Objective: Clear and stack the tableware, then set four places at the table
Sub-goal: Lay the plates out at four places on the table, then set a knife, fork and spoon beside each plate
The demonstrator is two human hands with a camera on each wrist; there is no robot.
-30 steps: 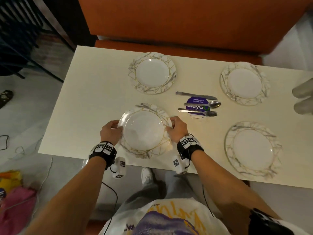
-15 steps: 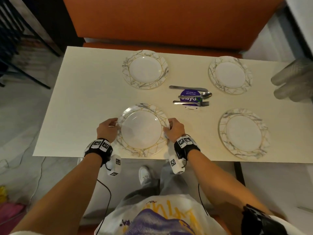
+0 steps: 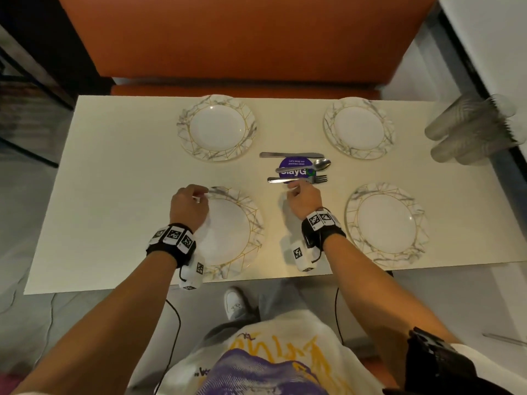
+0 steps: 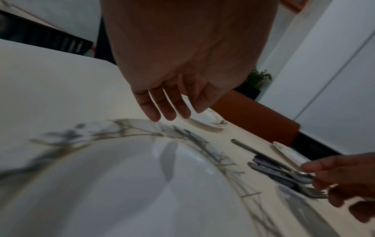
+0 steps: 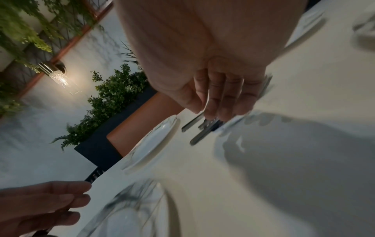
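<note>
Four white plates with grey and gold marbled rims lie on the cream table (image 3: 119, 178): near left (image 3: 236, 232), far left (image 3: 216, 128), far right (image 3: 359, 128), near right (image 3: 386, 223). A knife (image 3: 291, 155), spoon (image 3: 305, 166) and fork (image 3: 299, 180) lie side by side in the middle, over a purple sticker (image 3: 295, 163). My left hand (image 3: 188, 206) hovers over the near left plate's left rim, fingers (image 4: 168, 110) relaxed and holding nothing. My right hand (image 3: 302, 198) is at the fork, fingertips (image 5: 215, 110) down on the cutlery; the blurred views show no grip.
Several clear ribbed glasses (image 3: 470, 129) stand stacked at the table's far right edge. An orange bench (image 3: 242, 38) runs along the far side. The near table edge (image 3: 171, 280) is just in front of my body.
Both hands have let go of the near left plate, which now lies flat. My right hand has moved forward and right to the fork. My left hand has lifted over the plate's rim.
</note>
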